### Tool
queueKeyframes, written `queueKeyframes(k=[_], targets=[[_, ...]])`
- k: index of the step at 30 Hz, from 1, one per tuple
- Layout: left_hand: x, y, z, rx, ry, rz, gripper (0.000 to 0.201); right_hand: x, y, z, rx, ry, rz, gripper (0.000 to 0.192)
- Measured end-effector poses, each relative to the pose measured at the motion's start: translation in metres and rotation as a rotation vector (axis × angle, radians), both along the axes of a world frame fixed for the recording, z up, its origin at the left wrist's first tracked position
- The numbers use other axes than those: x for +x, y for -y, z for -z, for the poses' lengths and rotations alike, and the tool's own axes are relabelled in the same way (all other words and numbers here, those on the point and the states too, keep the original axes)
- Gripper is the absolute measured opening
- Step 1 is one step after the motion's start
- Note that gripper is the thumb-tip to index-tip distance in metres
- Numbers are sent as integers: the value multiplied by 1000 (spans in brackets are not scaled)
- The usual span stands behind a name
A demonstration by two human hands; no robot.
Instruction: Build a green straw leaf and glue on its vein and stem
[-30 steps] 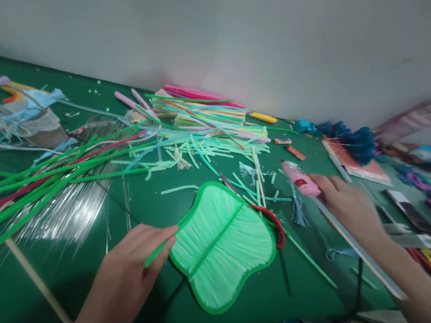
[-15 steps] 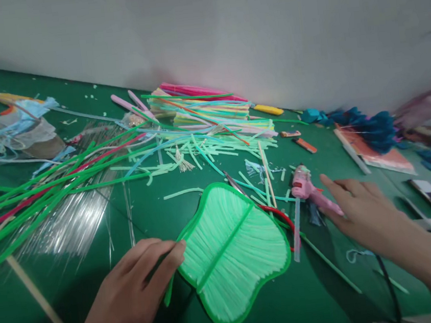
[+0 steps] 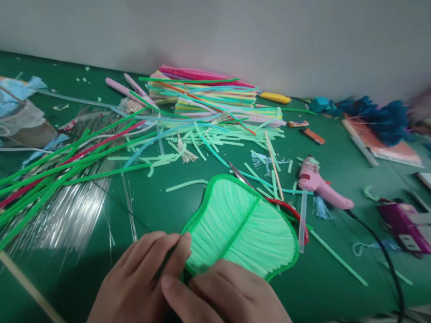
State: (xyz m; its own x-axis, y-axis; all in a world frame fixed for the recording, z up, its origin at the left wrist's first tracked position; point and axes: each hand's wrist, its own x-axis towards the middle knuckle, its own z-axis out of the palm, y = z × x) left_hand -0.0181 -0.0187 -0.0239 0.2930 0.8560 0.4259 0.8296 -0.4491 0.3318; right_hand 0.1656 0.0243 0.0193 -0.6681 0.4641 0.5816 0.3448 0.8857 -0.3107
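A light green fan-shaped piece with a darker green pipe-cleaner edge and a midrib lies tilted before me. My left hand pinches its left edge between thumb and fingers. My right hand is closed over its lower edge, the thumb almost against the left fingertips. What the right fingertips grip at the fan's base is hidden behind the knuckles. Red-handled scissors lie partly under the far side of the fan. To its right rests a pink glue gun with a clear glue stick in it.
Cut mint pipe cleaners and coloured bundles lie along the wall. Wires and long green pipe cleaners spread at left. A purple tape dispenser, a black cord and blue flowers are at right.
My right hand has left the glue gun's side and come to the fan's lower edge beside my left hand. The left hand keeps its pinch. The view has shifted slightly.
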Motion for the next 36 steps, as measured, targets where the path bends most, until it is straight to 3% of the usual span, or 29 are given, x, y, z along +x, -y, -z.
queueKeyframes(k=[8,14,17,20,23,26,31,36], targets=[[0,-4,-6,58,-133,45,31,2,3,8,-35,-44,88,5],[-21,-7,-9,-29,-45,90,28,18,3,1,-95,-8,147,17],[-36,-15,-19,-72,24,8,29,33,3,-4,-259,-39,193,22],[-41,-29,-29,-168,71,-20,22,46,4,-4,-549,-108,264,24],[-38,-51,-32,-283,125,67,23,48,5,0,-854,-218,295,18],[-29,-80,-28,-385,127,188,25,43,7,6,-1055,-295,292,9],[-15,-114,-20,-544,140,205,33,41,4,13,-1116,-276,326,11],[-14,-113,-16,-627,183,162,38,41,1,16,-1078,-186,327,16]])
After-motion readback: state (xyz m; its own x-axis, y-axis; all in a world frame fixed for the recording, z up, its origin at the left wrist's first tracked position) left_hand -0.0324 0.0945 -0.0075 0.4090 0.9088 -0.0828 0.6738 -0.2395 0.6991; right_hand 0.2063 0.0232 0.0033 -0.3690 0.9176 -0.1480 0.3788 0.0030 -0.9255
